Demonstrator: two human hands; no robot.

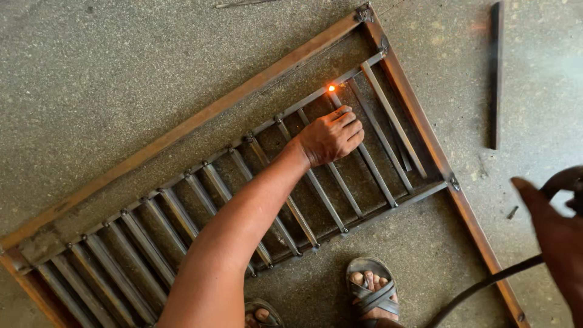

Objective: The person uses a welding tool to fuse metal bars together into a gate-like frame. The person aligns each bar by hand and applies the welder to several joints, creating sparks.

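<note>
Sandalled feet [371, 296]: seen at the lower edge, toes bare, planted on the concrete floor [121, 73] just beside the near rail of the frame. Judged at risk should a spark or hot slag drop there.

Right hand [555, 234]: blurred at the right edge, apparently closed round a dark handle from which a black cable [480, 285] trails down and left; how firmly it is closed cannot be told. The cable is laid across the frame's corner and could be snagged or scorched.

Left hand [330, 137]: fingers loosely curled, pressed down on one slat of the metal grille [182, 209], nothing gripped. The grille is laid flat on the floor inside a rusty angle-iron frame [200, 118].

Glowing weld spot [331, 88]: orange, at the head of the slat held, just beyond the fingertips. A burn is judged likely if the hand slides forward or heat is conducted along the slat.

Loose steel bar [496, 73]: lying apart, far right.
</note>
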